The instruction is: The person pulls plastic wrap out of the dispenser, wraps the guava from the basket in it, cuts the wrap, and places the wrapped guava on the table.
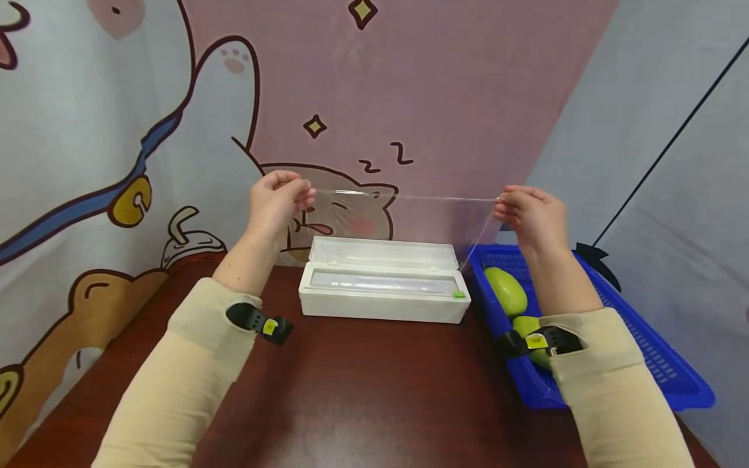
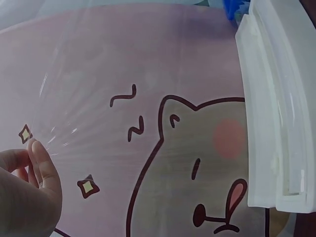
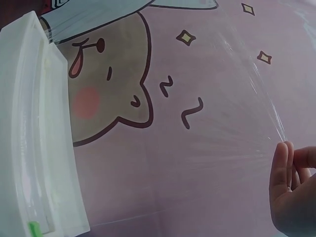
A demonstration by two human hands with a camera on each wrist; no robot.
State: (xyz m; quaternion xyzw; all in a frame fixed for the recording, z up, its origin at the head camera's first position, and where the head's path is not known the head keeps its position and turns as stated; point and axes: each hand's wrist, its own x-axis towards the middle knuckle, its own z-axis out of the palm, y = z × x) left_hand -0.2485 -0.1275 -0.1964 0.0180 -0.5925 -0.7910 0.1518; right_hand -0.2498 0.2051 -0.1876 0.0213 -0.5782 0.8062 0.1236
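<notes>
A sheet of clear plastic wrap (image 1: pixel 409 218) stretches between both hands, above and behind a white wrap dispenser box (image 1: pixel 383 304). My left hand (image 1: pixel 277 198) pinches one upper corner between thumb and fingers. The opposite corner is pinched by my right hand (image 1: pixel 531 214). Creases fan out from the fingertips in both wrist views. The box's lid (image 1: pixel 383 252) stands raised at the back, and a green slider (image 1: pixel 459 294) sits at the right end of its front part. Through the box's window a clear roll shows faintly.
To the right of the box stands a blue plastic basket (image 1: pixel 643 338), partly behind my right forearm. It holds green fruit (image 1: pixel 506 291). The brown table (image 1: pixel 357 383) meets a printed cartoon cloth (image 1: pixel 456 97) at the back.
</notes>
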